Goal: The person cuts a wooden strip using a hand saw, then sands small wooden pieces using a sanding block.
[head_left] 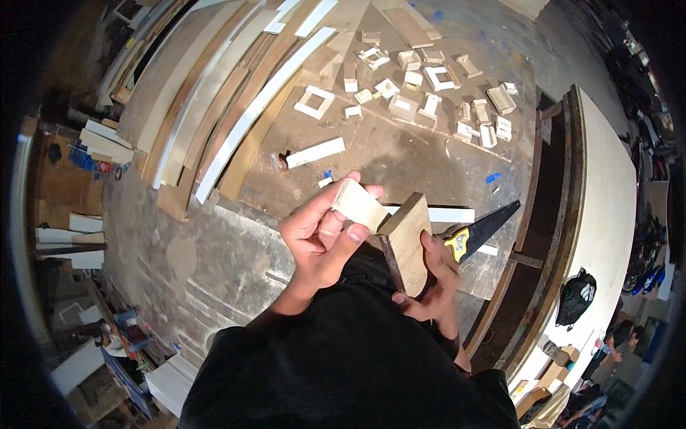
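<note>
My left hand (314, 239) pinches a small pale wooden piece (359, 205) between thumb and fingers. One end of this piece meets or nearly meets the upper edge of a thicker wooden block (409, 247). That block is tilted in the grip of my right hand (437, 279), with the thumb on its face and fingers around its lower end. Just beyond my right hand lies a handsaw (482, 231) with a yellow and black handle and a dark blade. A white strip (452, 214) shows behind the block.
Long boards (243, 114) lie side by side at the upper left. Several small wooden frames and blocks (404, 107) are scattered ahead. A white strip (315, 153) lies nearer. At right stands a pale-topped bench (607, 179) with a black bag (577, 299); people are at the lower right edge.
</note>
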A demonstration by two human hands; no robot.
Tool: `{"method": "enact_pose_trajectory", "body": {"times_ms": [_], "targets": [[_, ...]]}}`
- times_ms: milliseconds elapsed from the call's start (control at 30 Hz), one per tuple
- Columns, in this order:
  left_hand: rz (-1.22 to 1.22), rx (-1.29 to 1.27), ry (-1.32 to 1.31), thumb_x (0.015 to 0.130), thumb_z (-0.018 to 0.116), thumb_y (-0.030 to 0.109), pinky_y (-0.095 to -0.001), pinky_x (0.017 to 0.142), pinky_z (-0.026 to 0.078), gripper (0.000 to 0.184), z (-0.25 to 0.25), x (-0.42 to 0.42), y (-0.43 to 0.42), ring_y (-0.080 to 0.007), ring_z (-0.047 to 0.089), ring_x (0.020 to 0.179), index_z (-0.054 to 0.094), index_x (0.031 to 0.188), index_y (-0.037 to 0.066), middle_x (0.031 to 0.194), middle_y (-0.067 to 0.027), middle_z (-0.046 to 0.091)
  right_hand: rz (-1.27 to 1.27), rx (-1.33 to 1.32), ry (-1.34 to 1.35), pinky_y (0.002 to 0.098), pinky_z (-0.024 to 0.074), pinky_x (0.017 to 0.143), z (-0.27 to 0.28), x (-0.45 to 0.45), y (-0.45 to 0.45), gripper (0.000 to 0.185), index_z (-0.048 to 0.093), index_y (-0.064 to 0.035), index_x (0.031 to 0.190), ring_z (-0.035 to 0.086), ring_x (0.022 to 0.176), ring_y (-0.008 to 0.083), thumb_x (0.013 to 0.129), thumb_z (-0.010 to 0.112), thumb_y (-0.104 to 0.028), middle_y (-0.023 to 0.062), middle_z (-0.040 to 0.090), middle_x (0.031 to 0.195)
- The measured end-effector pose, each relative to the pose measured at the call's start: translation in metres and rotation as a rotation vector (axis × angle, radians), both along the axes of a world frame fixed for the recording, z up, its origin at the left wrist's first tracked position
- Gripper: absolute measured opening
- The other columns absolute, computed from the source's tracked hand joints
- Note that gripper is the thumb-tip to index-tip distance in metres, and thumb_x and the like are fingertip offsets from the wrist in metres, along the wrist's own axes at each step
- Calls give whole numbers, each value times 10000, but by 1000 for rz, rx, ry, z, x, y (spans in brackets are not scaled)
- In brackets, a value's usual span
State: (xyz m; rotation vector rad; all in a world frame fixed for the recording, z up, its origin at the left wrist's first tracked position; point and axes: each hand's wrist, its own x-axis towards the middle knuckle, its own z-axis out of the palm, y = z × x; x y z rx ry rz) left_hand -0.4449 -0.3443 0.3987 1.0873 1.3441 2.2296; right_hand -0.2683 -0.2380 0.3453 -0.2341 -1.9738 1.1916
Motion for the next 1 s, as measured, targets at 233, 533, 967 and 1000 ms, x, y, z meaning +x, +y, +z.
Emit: {"method": "enact_pose_trajectory", "body": {"times_ms": [233, 533, 967, 1000], "targets": [[-153, -87, -74, 949, 604, -22, -324, 938, 510, 376, -2, -2, 1, -247, 634, 1137, 539, 1295, -153, 1223, -226, 638, -27, 30, -61, 300, 427, 617, 9, 0, 2, 937, 546, 3, 1393, 494, 696, 194, 540, 848, -240, 87, 487, 801], [-174, -179, -177, 950, 624, -24, -221, 734, 461, 203, -12, 2, 4, -89, 569, 887, 636, 1112, -147, 1075, -118, 637, -46, 25, -112, 318, 483, 661, 20, -7, 9, 968, 506, -52, 1449, 554, 740, 231, 563, 861, -209, 125, 546, 890], [-261, -272, -291, 991, 551, 24, -257, 739, 540, 241, 3, 3, 4, -128, 641, 918, 641, 1129, -152, 1066, -143, 661, -66, 40, -222, 287, 432, 710, 24, -12, 22, 904, 508, -49, 1447, 499, 784, 195, 611, 822, -188, 88, 523, 885], [-256, -333, -295, 997, 551, 34, -248, 710, 548, 244, 5, 4, 4, -117, 642, 898, 640, 1124, -154, 1048, -134, 668, -60, 38, -227, 287, 432, 710, 22, -11, 22, 904, 508, -49, 1447, 499, 784, 195, 611, 822, -188, 88, 523, 885]]}}
